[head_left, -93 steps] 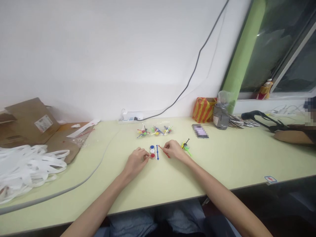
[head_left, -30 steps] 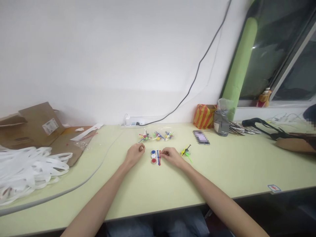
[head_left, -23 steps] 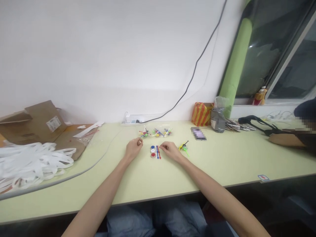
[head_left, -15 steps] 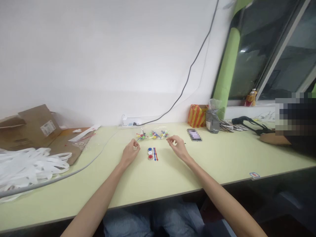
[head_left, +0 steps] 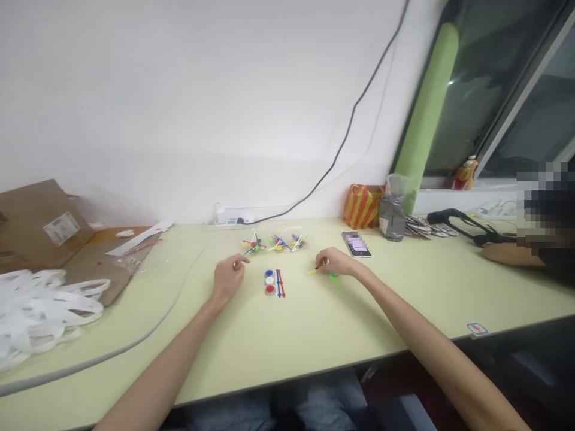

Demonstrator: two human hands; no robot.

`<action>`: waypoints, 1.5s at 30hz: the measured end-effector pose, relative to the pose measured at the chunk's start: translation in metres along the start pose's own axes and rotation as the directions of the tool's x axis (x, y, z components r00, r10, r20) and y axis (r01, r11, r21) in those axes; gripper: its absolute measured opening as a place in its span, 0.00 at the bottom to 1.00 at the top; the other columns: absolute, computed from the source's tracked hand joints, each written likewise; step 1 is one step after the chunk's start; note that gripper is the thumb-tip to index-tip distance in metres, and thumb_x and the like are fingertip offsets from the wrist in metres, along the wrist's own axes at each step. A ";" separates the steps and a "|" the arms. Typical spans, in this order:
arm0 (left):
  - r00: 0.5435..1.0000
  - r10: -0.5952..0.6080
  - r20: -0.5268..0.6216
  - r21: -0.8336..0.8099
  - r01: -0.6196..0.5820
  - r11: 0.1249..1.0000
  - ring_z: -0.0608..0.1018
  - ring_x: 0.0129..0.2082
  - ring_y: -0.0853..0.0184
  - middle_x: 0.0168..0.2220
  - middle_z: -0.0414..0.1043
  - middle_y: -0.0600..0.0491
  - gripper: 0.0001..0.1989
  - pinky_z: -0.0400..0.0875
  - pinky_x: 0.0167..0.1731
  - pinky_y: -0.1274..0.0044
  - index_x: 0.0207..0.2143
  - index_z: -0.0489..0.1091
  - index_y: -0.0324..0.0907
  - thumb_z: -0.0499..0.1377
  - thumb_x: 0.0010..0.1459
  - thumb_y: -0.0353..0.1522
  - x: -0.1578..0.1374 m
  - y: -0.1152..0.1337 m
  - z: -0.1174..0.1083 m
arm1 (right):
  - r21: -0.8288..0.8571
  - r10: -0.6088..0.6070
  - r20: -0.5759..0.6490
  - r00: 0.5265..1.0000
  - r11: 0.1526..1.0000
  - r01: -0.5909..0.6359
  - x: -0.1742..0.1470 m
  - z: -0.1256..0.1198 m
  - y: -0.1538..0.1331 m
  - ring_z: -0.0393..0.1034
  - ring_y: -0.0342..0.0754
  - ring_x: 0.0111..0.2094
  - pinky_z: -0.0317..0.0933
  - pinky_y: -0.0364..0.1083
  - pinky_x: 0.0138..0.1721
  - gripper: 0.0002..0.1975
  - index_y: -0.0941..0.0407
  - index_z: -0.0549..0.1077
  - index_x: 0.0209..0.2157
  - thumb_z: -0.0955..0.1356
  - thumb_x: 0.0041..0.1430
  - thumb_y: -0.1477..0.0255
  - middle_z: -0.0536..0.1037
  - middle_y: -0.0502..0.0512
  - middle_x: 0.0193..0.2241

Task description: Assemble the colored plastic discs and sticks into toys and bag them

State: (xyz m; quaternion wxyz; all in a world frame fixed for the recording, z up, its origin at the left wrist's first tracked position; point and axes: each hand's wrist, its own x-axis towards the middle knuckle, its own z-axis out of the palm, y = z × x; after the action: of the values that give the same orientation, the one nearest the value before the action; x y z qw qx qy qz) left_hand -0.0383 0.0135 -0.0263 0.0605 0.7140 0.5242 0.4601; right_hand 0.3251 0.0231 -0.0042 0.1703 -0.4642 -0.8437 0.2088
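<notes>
My right hand (head_left: 336,261) is low over the table, its fingers pinched at a thin yellow stick (head_left: 312,272). A small bright green piece (head_left: 333,276) shows just below that hand. My left hand (head_left: 229,278) is curled, thumb and fingers together; what it holds, if anything, is too small to name. Between the hands stand a blue disc (head_left: 269,273), a white disc (head_left: 269,281) and a red disc (head_left: 270,290) in a column. Beside them lie a blue arrow (head_left: 278,284) and a red arrow (head_left: 281,284). Behind are clear bags of coloured pieces (head_left: 287,240).
A phone (head_left: 358,245) lies to the right, before a striped bag (head_left: 362,206) and a grey bag (head_left: 392,218). White straps (head_left: 49,311), cardboard (head_left: 40,224) and a grey cable (head_left: 135,353) occupy the left. Another person's arm (head_left: 512,254) rests at far right.
My right hand has moved right and down to the table, and the yellow stick and green piece now show by it. My left hand has drawn slightly left. The view has shifted a little.
</notes>
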 end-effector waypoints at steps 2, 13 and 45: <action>1.000 0.016 -0.001 -0.003 -0.016 1.000 0.73 0.26 0.68 0.33 0.79 0.55 0.08 0.62 0.30 0.76 0.20 0.51 0.44 0.49 0.47 0.26 0.001 0.002 0.000 | -0.058 0.038 0.037 0.999 0.998 -0.036 0.006 -0.001 0.001 0.70 0.45 0.29 0.58 0.41 0.30 0.05 0.57 0.79 0.32 0.72 0.49 0.75 0.79 0.53 0.30; 0.999 -0.049 0.006 0.042 0.048 0.998 0.72 0.29 0.68 0.26 0.73 0.55 0.08 0.65 0.33 0.77 0.20 0.51 0.44 0.50 0.47 0.27 -0.001 0.002 -0.005 | -0.015 0.084 -0.039 0.996 0.996 -0.085 0.009 -0.004 0.011 0.70 0.45 0.27 0.59 0.42 0.31 0.14 0.57 0.79 0.37 0.74 0.44 0.77 0.77 0.50 0.25; 0.956 0.238 0.171 -0.244 -0.193 0.950 0.76 0.41 0.64 0.45 0.74 0.48 0.16 0.70 0.42 0.73 0.55 0.63 0.46 0.49 0.68 0.37 -0.052 0.091 0.019 | 0.798 -0.141 -0.243 0.960 0.533 0.281 -0.011 0.065 -0.130 0.73 0.47 0.31 0.66 0.45 0.34 0.16 0.54 0.65 0.38 0.70 0.57 0.59 0.77 0.52 0.30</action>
State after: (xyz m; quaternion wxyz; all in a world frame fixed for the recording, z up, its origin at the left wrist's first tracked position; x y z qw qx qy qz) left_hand 0.0373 -0.0610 -0.0162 0.1421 0.7980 0.3788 0.4468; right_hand 0.2066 -0.0617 0.0052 0.4540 -0.2387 -0.6816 0.5218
